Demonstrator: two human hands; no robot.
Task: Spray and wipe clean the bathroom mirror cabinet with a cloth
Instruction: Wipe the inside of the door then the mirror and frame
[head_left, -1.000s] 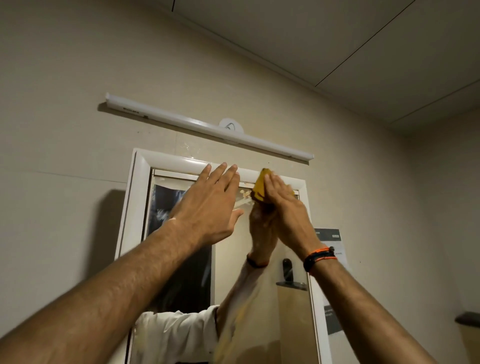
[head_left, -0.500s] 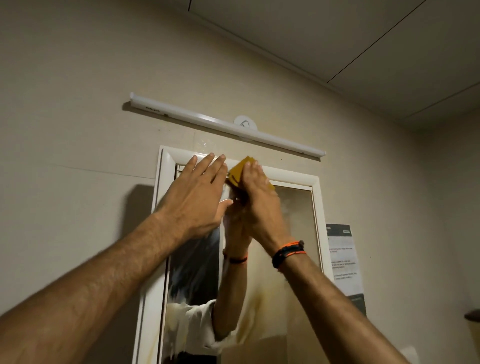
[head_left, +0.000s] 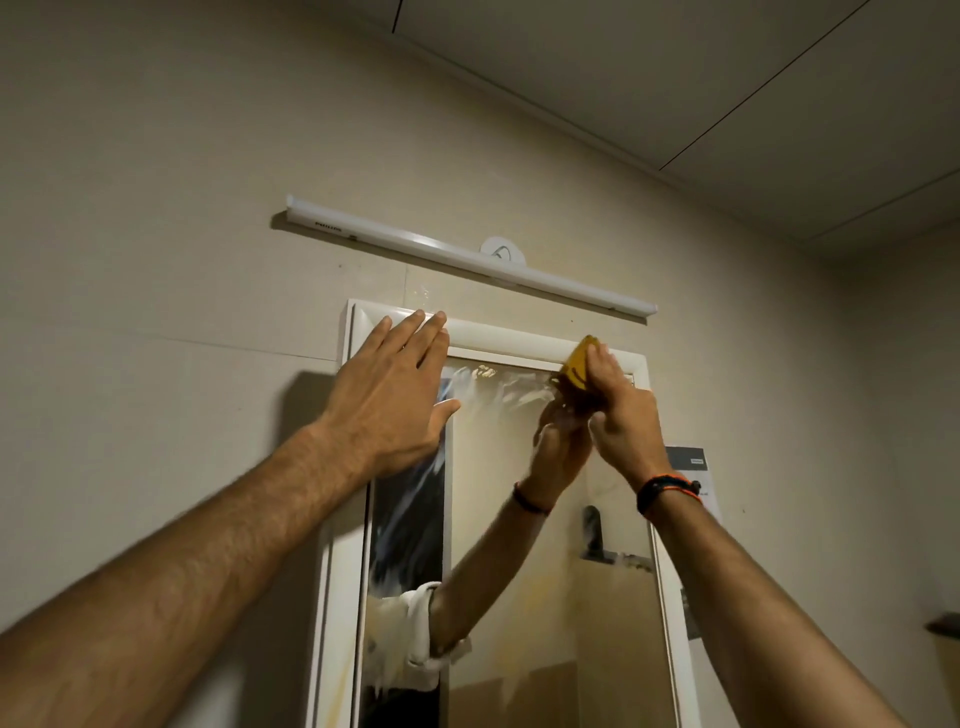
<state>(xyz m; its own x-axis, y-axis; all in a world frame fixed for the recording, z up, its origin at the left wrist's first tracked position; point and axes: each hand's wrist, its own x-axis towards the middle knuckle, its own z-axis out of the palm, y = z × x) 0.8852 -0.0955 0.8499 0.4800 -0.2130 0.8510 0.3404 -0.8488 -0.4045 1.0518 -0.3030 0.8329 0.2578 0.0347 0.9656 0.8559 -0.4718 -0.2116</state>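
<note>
Fingers (head_left: 605, 364) of right hand (head_left: 621, 410) apparently pinch yellow cloth (head_left: 579, 366) | left hand (head_left: 389, 395) flat on mirror cabinet (head_left: 498, 340)

The wall (head_left: 182, 218) carries everything here. A white-framed mirror cabinet (head_left: 519, 340) hangs on it, its glass streaked with wet smears near the top edge. The left hand (head_left: 387, 397) lies flat with straight fingers on the cabinet's upper left corner, fingertips over the frame. The right hand (head_left: 618, 410) presses a yellow cloth (head_left: 579, 366) against the glass at the upper right corner, just under the frame. A white tube light (head_left: 467, 257) is fixed to the wall above the cabinet, and a printed notice (head_left: 693, 480) is stuck beside its right edge.
</note>
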